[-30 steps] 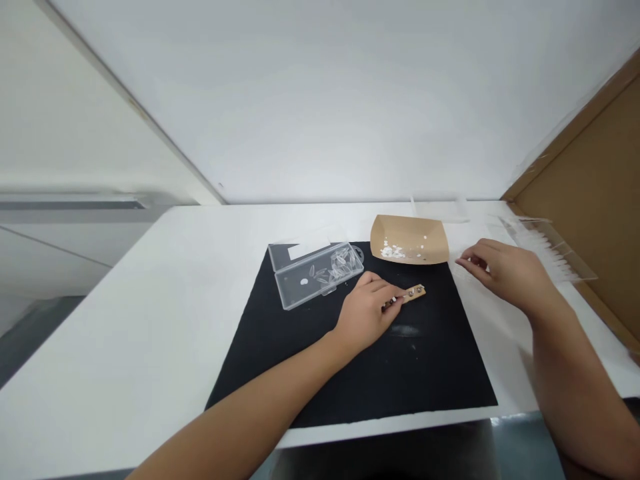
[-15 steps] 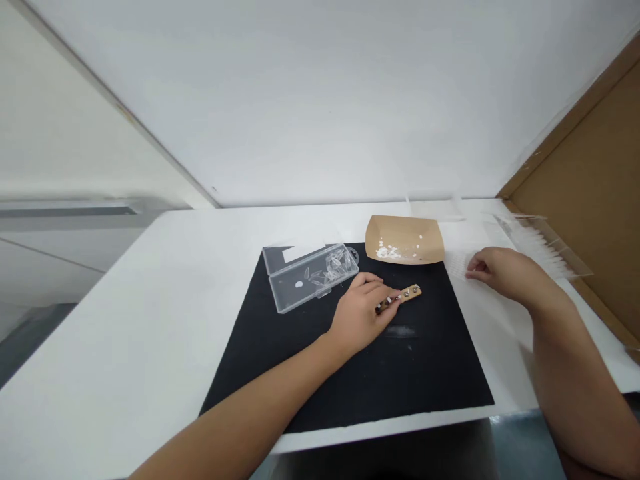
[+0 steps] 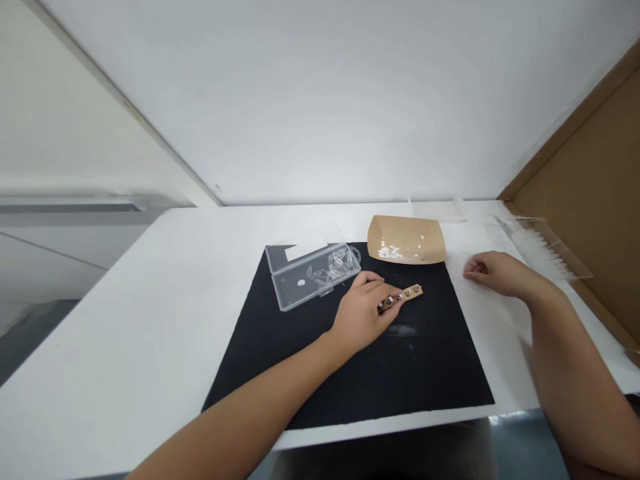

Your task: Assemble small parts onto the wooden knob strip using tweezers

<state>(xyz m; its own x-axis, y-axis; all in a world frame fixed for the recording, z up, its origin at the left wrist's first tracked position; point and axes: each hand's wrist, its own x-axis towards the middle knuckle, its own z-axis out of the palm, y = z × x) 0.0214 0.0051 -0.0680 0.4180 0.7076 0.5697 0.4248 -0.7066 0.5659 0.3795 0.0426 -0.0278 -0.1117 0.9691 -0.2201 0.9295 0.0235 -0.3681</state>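
Note:
My left hand [image 3: 364,308] grips a small light-brown strip [image 3: 413,292] set with shiny round studs and white bits. The strip lies on a black mat [image 3: 425,373], its right end sticking out past the fingers. Off the mat to the right, my right hand [image 3: 487,272] has thumb and fingertips pinched together at a sheet of small clear dots [image 3: 457,261]; what is in the pinch, if anything, is too small to make out. Left of my left hand lies an open clear plastic case [image 3: 290,297] with several clear nail-tip-shaped pieces [image 3: 337,263] in it.
A brown paper tray [image 3: 407,230] holding white flakes stands behind the strip. Beyond my right hand, clear plastic packs [image 3: 547,250] rest near a brown board [image 3: 590,167]. A white wall [image 3: 325,100] rises at the back of the white table [image 3: 125,320].
My right hand has shifted very slightly down and left, its fingertips still at the dotted sheet. My left hand keeps its hold on the strip. The whole view has moved a little.

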